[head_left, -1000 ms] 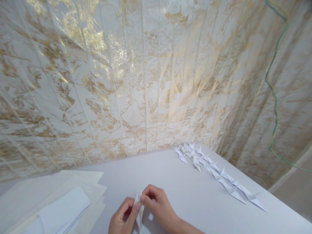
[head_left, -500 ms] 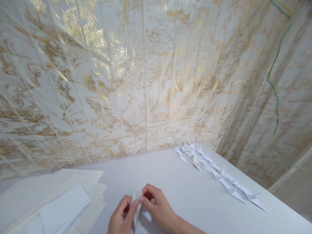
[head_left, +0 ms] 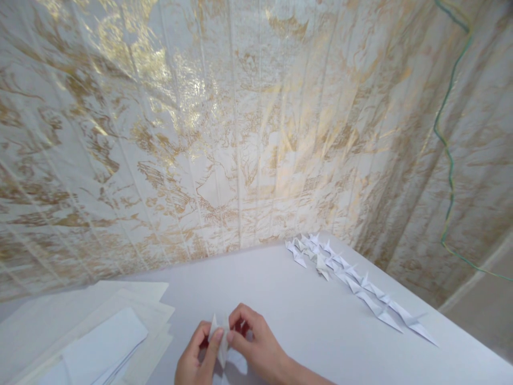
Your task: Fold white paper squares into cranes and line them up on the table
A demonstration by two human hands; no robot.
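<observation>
A small folded piece of white paper (head_left: 219,342) stands upright near the table's front edge, pinched from both sides. My left hand (head_left: 196,361) grips it with thumb and fingers from the left. My right hand (head_left: 256,347) pinches its upper part from the right, fingers curled. The lower part of the paper and both palms are cut off by the frame's bottom edge.
Several folded white paper cranes (head_left: 352,278) lie in a row along the table's right side. A stack of cream and white sheets (head_left: 100,342) lies at the front left. A gold-and-white patterned wall (head_left: 240,133) rises behind the white table (head_left: 304,321). A green cord (head_left: 449,160) hangs at right.
Both hands have shifted slightly left and lower with the folded paper. My fingers have re-pinched its tip. The cranes and the sheets have not moved.
</observation>
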